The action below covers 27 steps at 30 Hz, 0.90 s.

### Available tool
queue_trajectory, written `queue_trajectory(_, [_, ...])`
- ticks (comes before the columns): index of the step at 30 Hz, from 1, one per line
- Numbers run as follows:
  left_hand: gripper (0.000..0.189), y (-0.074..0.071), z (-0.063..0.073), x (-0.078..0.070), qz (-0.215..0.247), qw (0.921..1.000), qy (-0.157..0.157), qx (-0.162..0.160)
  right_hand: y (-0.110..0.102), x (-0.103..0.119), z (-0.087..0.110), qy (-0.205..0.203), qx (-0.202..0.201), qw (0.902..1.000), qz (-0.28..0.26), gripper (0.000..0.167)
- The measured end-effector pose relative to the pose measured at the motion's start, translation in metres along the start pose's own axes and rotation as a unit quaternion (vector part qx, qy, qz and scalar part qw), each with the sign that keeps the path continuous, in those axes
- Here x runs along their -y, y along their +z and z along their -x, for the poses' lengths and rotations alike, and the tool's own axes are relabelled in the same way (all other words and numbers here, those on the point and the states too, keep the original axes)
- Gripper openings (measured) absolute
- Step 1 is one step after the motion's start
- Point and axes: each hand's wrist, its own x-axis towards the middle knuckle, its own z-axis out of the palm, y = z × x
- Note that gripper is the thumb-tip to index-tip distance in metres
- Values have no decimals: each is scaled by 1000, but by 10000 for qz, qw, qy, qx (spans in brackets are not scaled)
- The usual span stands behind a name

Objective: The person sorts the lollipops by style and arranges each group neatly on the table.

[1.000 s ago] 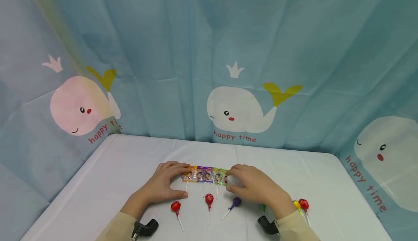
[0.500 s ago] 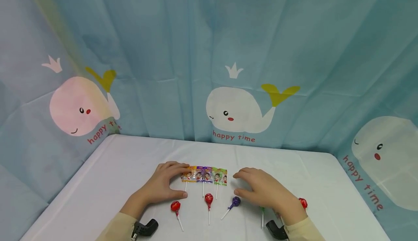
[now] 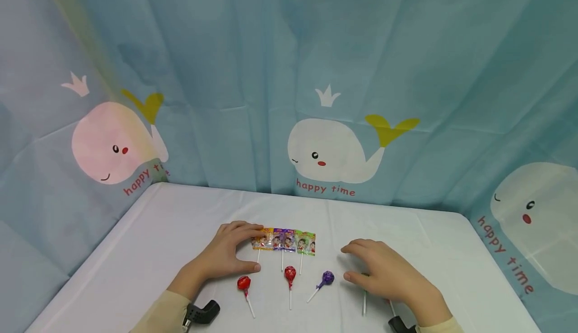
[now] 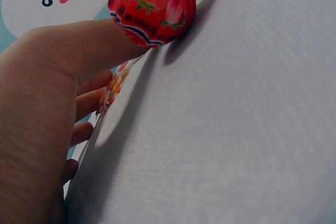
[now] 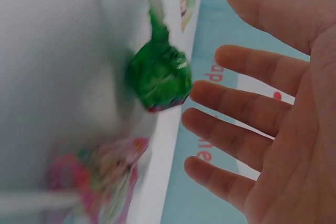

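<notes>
Three flat-wrapped lollipops lie side by side in a row: orange, purple and green. My left hand rests its fingertips at the orange one's left end, its thumb apart from them. Close to that thumb lies a round red lollipop. My right hand hovers right of the row, fingers spread and holding nothing. Beneath it is a round green lollipop, mostly hidden in the head view except for its stick. A blurred pink flat-wrapped lollipop shows nearby in the right wrist view.
Another round red lollipop and a round purple one lie in front of the row. All rest on a white-covered table. A blue whale-print curtain stands behind it.
My right hand has drawn away from the green end of the row, moving right and nearer to me, over the round lollipops there. The left hand keeps its place.
</notes>
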Motion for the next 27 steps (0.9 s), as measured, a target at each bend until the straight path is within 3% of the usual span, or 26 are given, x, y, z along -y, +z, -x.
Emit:
queue_trajectory(7, [76, -1, -1, -3, -17, 10000, -6, 28, -3, -7, 21, -90, -338, 9993, 154, 43])
queue_trajectory(15, [76, -1, 0, -2, -17, 10000, 26, 25, -8, -13, 43, 309, -155, 9993, 147, 50])
queue_trajectory(27, [78, -1, 1, -2, 16, 9999, -105, 76, -1, -25, 69, 243, -295, 9987, 334, 64])
